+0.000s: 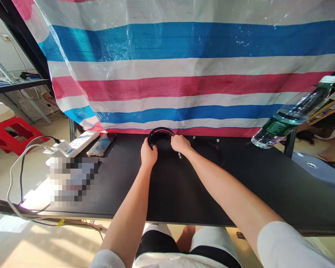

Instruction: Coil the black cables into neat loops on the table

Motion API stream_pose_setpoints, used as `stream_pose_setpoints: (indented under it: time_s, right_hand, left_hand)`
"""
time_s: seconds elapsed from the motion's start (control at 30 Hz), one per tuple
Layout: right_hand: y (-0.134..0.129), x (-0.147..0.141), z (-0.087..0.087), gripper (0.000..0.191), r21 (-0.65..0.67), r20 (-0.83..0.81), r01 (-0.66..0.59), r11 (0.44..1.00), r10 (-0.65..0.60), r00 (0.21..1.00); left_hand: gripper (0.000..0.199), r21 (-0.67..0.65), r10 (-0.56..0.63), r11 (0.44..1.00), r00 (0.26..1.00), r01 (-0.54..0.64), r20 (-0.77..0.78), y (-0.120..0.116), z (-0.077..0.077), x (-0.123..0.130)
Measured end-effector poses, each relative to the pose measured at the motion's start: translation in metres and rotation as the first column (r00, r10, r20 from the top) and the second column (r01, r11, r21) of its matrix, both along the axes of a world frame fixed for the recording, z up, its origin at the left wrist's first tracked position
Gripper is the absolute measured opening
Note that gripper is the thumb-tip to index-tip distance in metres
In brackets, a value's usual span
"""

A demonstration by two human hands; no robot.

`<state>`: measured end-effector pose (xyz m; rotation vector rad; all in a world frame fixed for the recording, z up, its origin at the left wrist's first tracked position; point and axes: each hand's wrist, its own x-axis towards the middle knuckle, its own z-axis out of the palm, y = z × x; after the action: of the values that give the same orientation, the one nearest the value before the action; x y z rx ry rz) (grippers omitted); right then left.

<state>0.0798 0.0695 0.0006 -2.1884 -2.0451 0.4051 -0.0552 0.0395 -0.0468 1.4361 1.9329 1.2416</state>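
Note:
A coiled black cable [161,131] is held between both hands near the back of the black table [170,193]. My left hand [149,153] grips the coil's left side, thumb against it. My right hand [181,143] is closed round the coil's right side. Just below the right fingers a light-coloured connector [180,155] shows. To the right, partly behind my right forearm, lies another loop of black cable [216,147] on the tabletop.
A white power strip [85,141] with plugs, a phone [102,144] and a blurred item occupy the table's left. A water bottle [284,123] leans at the right. Striped sheeting [184,85] hangs behind, and a red stool [16,132] stands left.

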Motion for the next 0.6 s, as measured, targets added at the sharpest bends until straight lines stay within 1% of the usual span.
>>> stream_pose_setpoints:
  time_s: [0.1, 0.2, 0.4, 0.6]
  right_hand:
    - [0.011, -0.006, -0.007, 0.035, -0.035, 0.002, 0.01, 0.999, -0.01, 1.0]
    - [0.021, -0.008, -0.016, 0.034, -0.042, 0.006, 0.016, 0.999, -0.016, 1.0]
    - [0.034, -0.001, -0.029, 0.038, -0.003, 0.024, 0.011, 1.0, -0.011, 1.0]
    - [0.036, 0.004, -0.032, 0.039, 0.024, 0.071, 0.007, 1.0, -0.008, 0.997]
  left_hand:
    - [0.06, -0.085, -0.012, 0.996, 0.988, -0.001, -0.153, 0.001, -0.004, 0.004]
    - [0.062, -0.111, -0.037, 0.994, 0.97, 0.01, -0.239, 0.0, -0.006, 0.008]
    - [0.058, -0.088, -0.049, 0.996, 0.951, 0.023, -0.305, -0.003, -0.006, 0.012]
    - [0.06, -0.133, -0.077, 0.991, 0.92, 0.027, -0.385, -0.006, -0.003, 0.016]
